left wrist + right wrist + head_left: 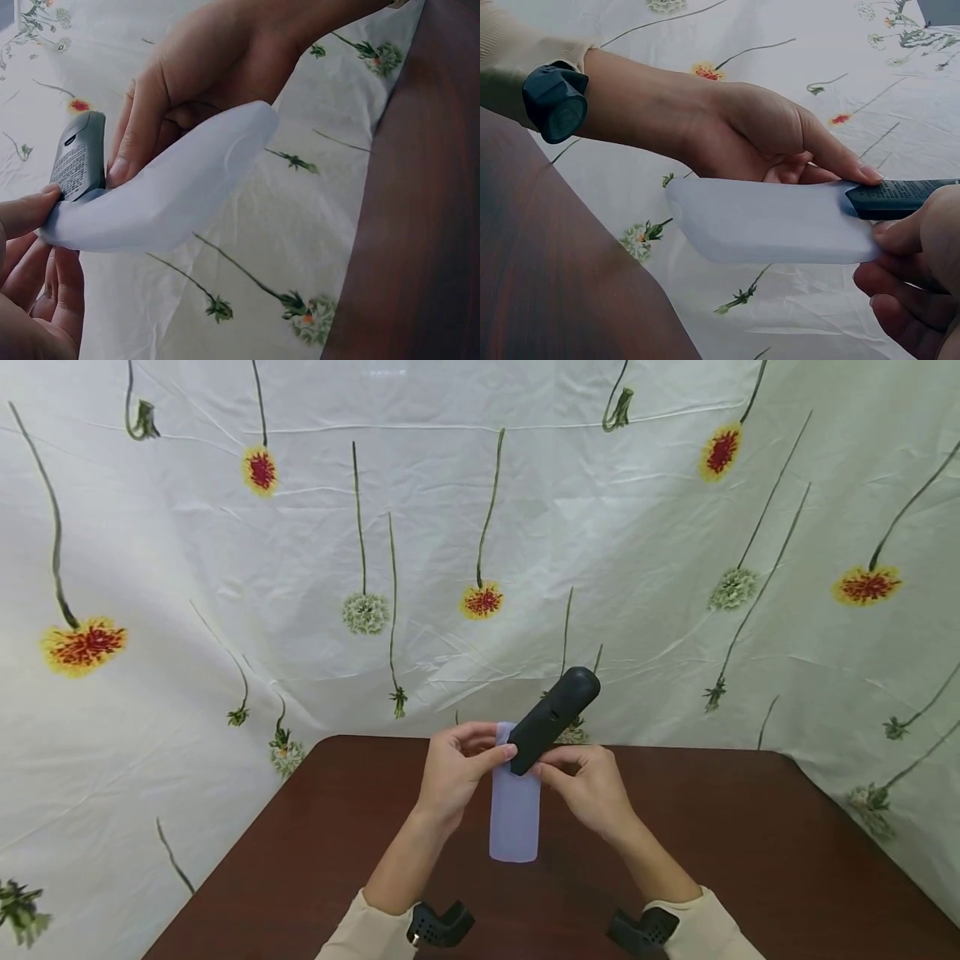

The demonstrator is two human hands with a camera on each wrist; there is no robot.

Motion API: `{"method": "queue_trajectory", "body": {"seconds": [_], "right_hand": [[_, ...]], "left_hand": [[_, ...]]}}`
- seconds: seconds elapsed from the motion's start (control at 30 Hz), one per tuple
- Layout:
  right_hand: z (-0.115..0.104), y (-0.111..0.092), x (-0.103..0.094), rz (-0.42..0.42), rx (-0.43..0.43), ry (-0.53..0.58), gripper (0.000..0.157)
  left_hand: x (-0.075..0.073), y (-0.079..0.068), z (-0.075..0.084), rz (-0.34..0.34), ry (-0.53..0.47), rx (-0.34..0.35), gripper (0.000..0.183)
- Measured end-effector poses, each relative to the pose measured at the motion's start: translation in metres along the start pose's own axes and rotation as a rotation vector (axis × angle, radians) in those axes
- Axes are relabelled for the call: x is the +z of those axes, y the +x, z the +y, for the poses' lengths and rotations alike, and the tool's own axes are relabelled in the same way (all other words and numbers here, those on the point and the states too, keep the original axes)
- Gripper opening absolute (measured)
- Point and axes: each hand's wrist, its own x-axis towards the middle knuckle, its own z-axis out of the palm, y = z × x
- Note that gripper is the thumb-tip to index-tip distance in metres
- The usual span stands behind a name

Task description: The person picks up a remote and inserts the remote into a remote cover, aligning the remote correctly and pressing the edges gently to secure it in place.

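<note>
A black remote control [555, 718], printed with small text on the face seen in the left wrist view, tilts up to the right in the head view. Its lower end sits at the mouth of a pale, translucent soft sleeve [514, 822], which hangs down over the table. My left hand [457, 768] pinches both at the mouth, thumb on the remote and fingers behind the sleeve. From the other side, my right hand [588, 785] pinches the sleeve's edge beside the remote's lower end. The sleeve bends in the left wrist view [172, 187].
Below the hands is a dark brown wooden table [300, 877]. A white cloth [420, 652] printed with flowers hangs behind it. Each wrist bears a black camera mount, the left one [442, 924] and the right one [642, 931], beside cream sleeves.
</note>
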Motion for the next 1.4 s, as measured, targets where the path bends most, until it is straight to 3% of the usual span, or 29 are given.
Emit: {"method": "queue_trajectory", "body": {"seconds": [0.27,0.53,0.67,0.93,1.07,1.23,1.4], "right_hand": [[0.0,0.001,-0.002,0.004,-0.015,0.011,0.008],[0.001,0.002,-0.006,-0.032,0.165,0.135,0.009],[0.001,0.002,-0.006,-0.031,0.221,0.201,0.009],[-0.005,0.0,-0.004,-0.025,0.124,0.289,0.038],[-0.008,0.0,-0.002,0.013,0.122,0.331,0.037],[-0.008,0.001,-0.003,-0.001,0.113,0.388,0.034],[-0.009,0.001,-0.006,-0.018,0.133,0.363,0.031]], "left_hand": [[0.001,0.001,-0.003,0.004,0.005,0.008,0.025],[0.002,-0.001,-0.005,0.009,0.086,0.059,0.025],[0.001,0.0,-0.005,-0.019,0.081,0.061,0.026],[-0.001,0.001,-0.008,-0.083,-0.022,0.036,0.027],[-0.001,0.0,-0.006,-0.109,-0.038,0.021,0.029],[-0.004,-0.001,-0.003,-0.123,-0.02,-0.003,0.032],[-0.009,0.001,-0.001,-0.174,-0.029,0.003,0.029]]}}
